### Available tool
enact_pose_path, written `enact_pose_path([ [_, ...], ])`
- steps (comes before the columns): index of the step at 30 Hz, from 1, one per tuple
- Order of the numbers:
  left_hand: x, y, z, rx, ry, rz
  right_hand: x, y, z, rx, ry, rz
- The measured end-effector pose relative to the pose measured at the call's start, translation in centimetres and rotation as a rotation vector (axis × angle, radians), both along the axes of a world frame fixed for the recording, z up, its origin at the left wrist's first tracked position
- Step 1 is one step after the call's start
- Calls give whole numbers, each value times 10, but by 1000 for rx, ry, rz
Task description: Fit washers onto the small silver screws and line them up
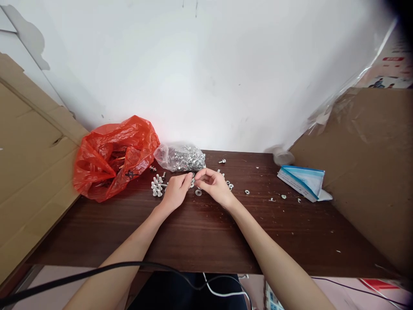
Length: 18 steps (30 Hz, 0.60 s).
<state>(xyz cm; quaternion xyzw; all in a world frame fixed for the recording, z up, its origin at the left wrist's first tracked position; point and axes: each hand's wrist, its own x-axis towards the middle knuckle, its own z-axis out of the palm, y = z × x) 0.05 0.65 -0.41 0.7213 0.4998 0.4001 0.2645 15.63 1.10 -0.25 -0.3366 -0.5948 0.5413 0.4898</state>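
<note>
My left hand (177,190) is closed, its thumb and fingers pressed together above the table. Small metal pieces show at its fingertips, but what it grips is hidden. Facing it, my right hand (213,185) has thumb and forefinger curled into a pinch; anything between them is too small to name. A flat washer (198,193) lies just below the two hands. Left of my left hand stands a tight group of bolts (156,186). Several loose nuts (231,186) lie to the right of my right hand, with a single nut (247,192) farther out.
Behind the hands lies a clear plastic bag (183,158) of metal hardware, beside a red plastic bag (112,159). One bolt (222,161) lies near the wall. A blue-edged zip bag (303,181) is at right. Cardboard (35,163) borders the table (200,241); a black cable (97,270) crosses in front.
</note>
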Motion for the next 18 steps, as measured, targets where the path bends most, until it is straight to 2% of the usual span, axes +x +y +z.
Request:
enact_pose_path([
  [4, 1, -1, 2, -34, -58, 22, -1, 0, -2, 23, 18, -2],
  [11, 3, -2, 4, -58, -230, -128, 2, 0, 4, -32, 38, -104],
  [14, 2, -1, 1, -34, -211, -134, 2, -1, 5, -67, 63, -105],
  [18, 0, 0, -1, -14, -138, -79, 1, -2, 5, -100, 72, -69],
])
